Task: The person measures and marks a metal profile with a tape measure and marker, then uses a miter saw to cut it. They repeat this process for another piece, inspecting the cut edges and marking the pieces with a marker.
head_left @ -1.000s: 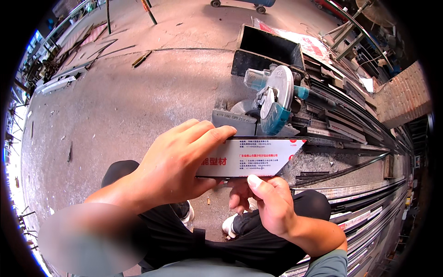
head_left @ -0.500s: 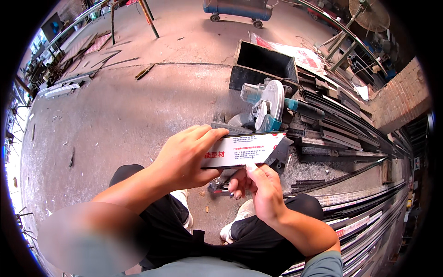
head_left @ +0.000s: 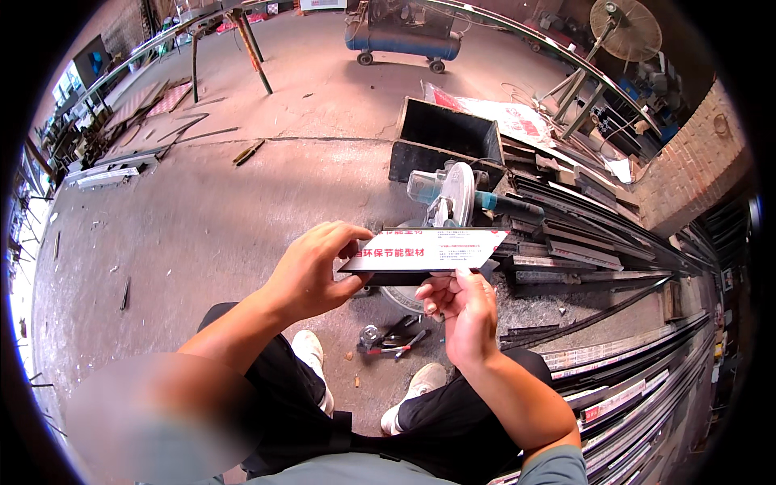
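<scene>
My left hand (head_left: 311, 265) grips the left end of a short metal profile piece (head_left: 428, 252), thumb below and fingers over its upper edge. White film with red and black print covers its upper face, and a dark side shows underneath. Both of its ends look cut at a slant. At the lower right edge, my right hand (head_left: 470, 319) pinches the piece with its thumb, its other fingers curled under. Behind the piece stands a circular cutting saw (head_left: 457, 194) with a teal and black body, its lower part partly hidden by the profile.
Several hand tools with red and black handles (head_left: 396, 343) lie on the floor between my shoes. An open black bin (head_left: 447, 133) stands beyond the saw. Long metal profiles (head_left: 622, 388) are stacked at the right. A blue compressor (head_left: 404, 42) stands farther off.
The profile piece has tilted, so its dark side shows more beneath the film. My view has shifted, uncovering the tools on the floor. Both hands still hold the piece.
</scene>
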The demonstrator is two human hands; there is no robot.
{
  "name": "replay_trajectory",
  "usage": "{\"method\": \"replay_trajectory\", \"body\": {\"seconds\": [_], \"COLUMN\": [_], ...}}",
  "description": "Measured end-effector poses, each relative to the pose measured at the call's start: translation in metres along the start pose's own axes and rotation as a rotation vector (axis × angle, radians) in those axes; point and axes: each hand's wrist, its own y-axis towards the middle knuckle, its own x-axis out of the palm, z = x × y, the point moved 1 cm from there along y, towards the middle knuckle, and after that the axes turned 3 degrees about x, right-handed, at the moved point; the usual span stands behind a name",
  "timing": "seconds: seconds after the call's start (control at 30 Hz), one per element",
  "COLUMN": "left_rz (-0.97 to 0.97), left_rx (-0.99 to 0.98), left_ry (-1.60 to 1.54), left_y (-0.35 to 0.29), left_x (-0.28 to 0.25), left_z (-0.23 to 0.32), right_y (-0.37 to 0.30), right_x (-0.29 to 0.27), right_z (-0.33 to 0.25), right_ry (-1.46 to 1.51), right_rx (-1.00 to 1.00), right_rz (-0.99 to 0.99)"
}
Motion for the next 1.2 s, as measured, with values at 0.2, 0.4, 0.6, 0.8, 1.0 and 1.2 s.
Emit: {"method": "replay_trajectory", "body": {"seconds": [0.2, 0.4, 0.6, 0.8, 1.0, 1.2], "left_rz": [0.047, -0.003, -0.038, -0.010, 0.011, 0.038], "left_rx": [-0.010, -0.058, -0.108, -0.141, -0.113, -0.095], "left_ry": [0.004, 0.045, 0.094, 0.113, 0.168, 0.155], "left_y": [0.001, 0.003, 0.001, 0.000, -0.003, 0.005], "left_x": [0.012, 0.032, 0.040, 0.038, 0.042, 0.043], "left_z": [0.000, 0.003, -0.013, -0.033, -0.055, -0.054], "right_y": [0.004, 0.005, 0.011, 0.008, 0.000, -0.084], "right_x": [-0.004, -0.002, -0.008, -0.023, -0.038, 0.020], "right_z": [0.004, 0.014, 0.016, -0.013, -0.083, -0.169], "right_ry": [-0.033, -0.061, -0.198, -0.312, 0.005, 0.178], "right_rx": [-0.013, 0.010, 0.131, -0.095, -0.529, -0.866], "right_rz": [-0.009, -0.080, -0.157, -0.167, -0.001, -0.839]}}
